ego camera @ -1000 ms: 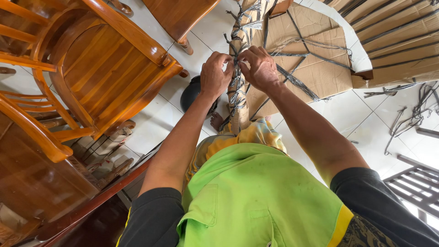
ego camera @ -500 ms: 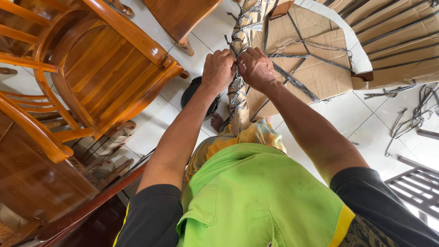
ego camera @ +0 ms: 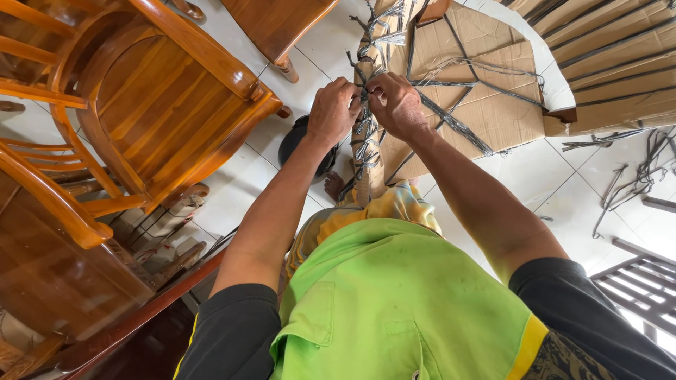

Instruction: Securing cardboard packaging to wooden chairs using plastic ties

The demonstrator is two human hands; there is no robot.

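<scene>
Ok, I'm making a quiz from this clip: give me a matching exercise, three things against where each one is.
Things:
1. left hand
2. wooden chair
3. loose strap offcuts

Places:
A. on the tiled floor at the right
B. on the straps of the cardboard-wrapped leg, opposite the right hand
C. at the left of the view

Pairs: 1-B, 2-C, 3-A

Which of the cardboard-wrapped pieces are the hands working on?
The narrow upright cardboard-wrapped piece between both hands, bound with grey strapping. The wider wrapped pieces lie behind it, untouched.
</scene>
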